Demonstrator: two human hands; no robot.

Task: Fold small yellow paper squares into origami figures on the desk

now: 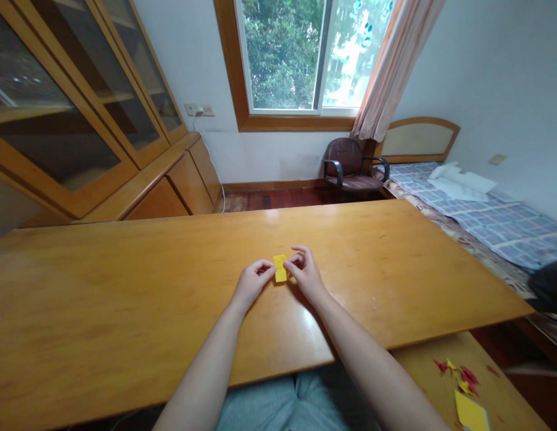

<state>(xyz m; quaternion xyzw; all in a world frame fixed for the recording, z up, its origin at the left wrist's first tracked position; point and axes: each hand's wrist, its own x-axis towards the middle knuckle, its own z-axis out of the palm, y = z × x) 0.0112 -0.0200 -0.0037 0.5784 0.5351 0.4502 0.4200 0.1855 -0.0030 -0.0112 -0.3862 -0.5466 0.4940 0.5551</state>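
Observation:
A small folded piece of yellow paper (280, 269) is held just over the wooden table (139, 305), in front of me. My left hand (253, 284) pinches its left edge between thumb and fingertips. On the other side, my right hand (307, 273) grips the right edge with thumb and index finger, while its other fingers are raised and curled. The paper is taller than it is wide, with creases across it. Its underside is hidden.
At lower right, a lower surface (422, 365) bears red and yellow folded paper pieces (467, 377) and a stack of yellow paper (471, 412). Beyond the table stand an office chair (350, 164), a bed (498, 221) and a glass-door cabinet (103, 120).

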